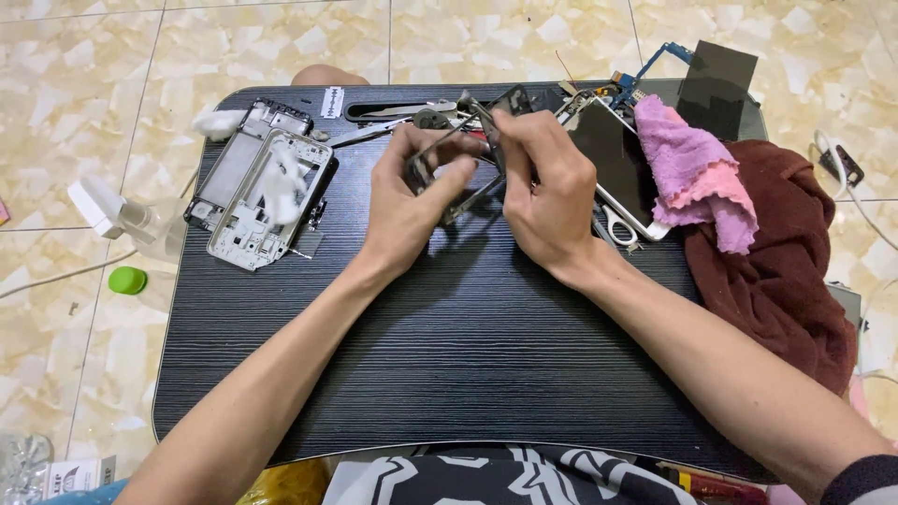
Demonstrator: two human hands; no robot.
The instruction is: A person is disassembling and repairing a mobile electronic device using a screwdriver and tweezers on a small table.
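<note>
Near edge: black-and-white patterned cloth (486, 479) lies closest to you, at the near edge of the dark table (468, 355).
Forearms: both of yours reach across the middle of the table toward its far edge.
Left hand: your left hand (407, 210) is closed around the lower side of a thin phone frame (458, 164), thumb and fingers pinching it.
Right hand: your right hand (547, 192) is closed on the upper part of the same frame, fingertips pressed near its top; whether it also holds a small tool, I cannot tell.
Frame position: it is lifted above the table, tilted, near the middle of the far edge.
Far left corner: an opened phone body with a silver inner plate (267, 192) rests flat, and a white cotton piece (220, 122) lies beside it.
Far right corner: a phone screen (613, 164), a pink cloth (697, 178) and a dark red cloth (781, 271) lie together.
Advice: in my judgement the frame is thin and bends easily, so support it on two opposite sides, press gently, and keep it low over the table so that small parts do not fall on the floor.
</note>
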